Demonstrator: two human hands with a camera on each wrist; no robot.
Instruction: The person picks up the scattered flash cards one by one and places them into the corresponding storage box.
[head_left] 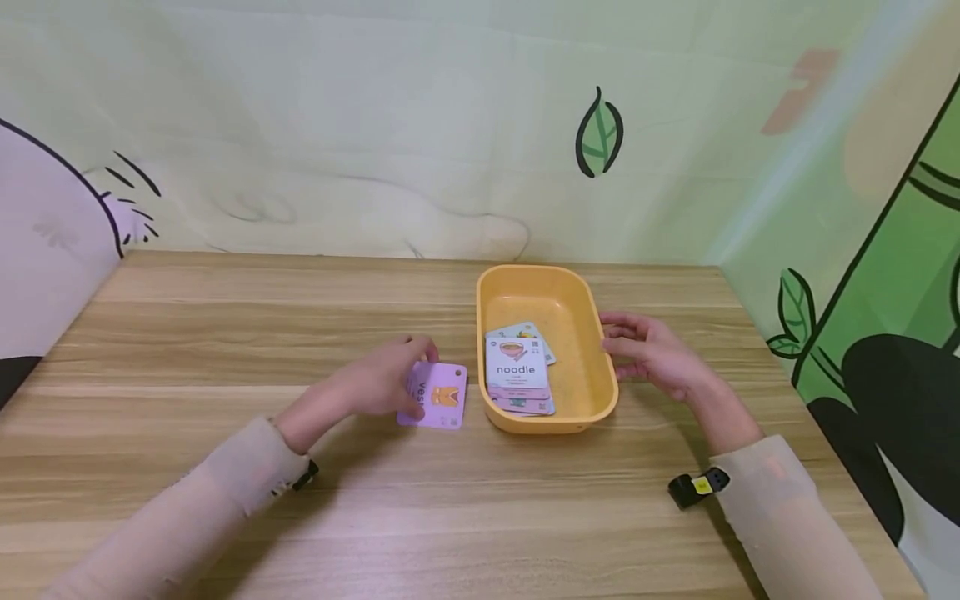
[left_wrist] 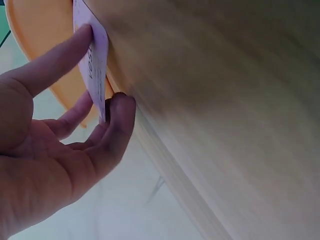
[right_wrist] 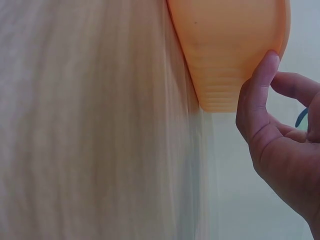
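Observation:
My left hand (head_left: 382, 379) pinches a purple flash card (head_left: 447, 398) with the word "vest" and an orange vest picture, thumb on its printed face. In the left wrist view the card (left_wrist: 95, 65) is tilted off the table, with fingers behind its edge. Just right of it stands a yellow plastic basket (head_left: 600, 392). Inside, at its left side, lie several cards, a white "noodle" card (head_left: 516, 377) on top. My right hand (head_left: 660, 354) is at the basket's right side with fingers loosely bent, a fingertip touching the outer wall (right_wrist: 225, 60) near the rim.
The wooden table (head_left: 225, 333) runs back to a pale green wall (head_left: 360, 108) with painted leaves. A blue card (head_left: 528, 329) and pink cards (head_left: 525, 406) show from under the noodle card. Dark wrist straps (head_left: 697, 487) sit at the sleeves.

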